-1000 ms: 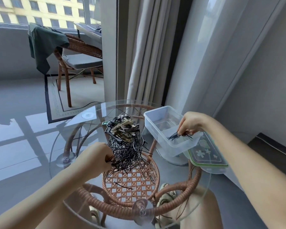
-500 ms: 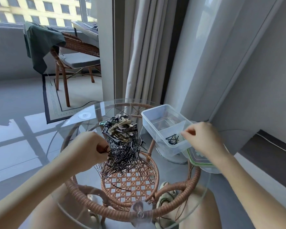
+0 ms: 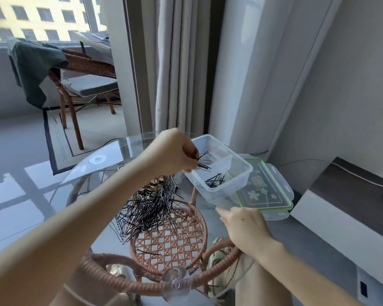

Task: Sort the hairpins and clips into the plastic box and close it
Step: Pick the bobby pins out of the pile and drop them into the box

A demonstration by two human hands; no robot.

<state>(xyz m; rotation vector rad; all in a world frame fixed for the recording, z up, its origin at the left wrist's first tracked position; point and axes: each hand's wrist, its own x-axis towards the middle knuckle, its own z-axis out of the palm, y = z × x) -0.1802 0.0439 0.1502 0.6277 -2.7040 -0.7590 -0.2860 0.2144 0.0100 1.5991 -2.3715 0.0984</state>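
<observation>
Left hand (image 3: 175, 154) pinching hairpins (image 3: 202, 162) at box (image 3: 241, 173) left rim, tips pointing right into it; right hand (image 3: 244, 226) near, loose, empty.

Box: my clear plastic box (image 3: 241, 173) sits open on the glass, a divider splitting it in two.
Sorted pins: a small black cluster (image 3: 216, 181) lies in the near compartment.
Pins in my fingers: a pinch of black hairpins (image 3: 202, 161) above the box's left rim.
Pile: loose black hairpins (image 3: 152, 212) heaped left of the box.
Lid: green-rimmed lid (image 3: 266, 191) flat beside the box's right side.
</observation>
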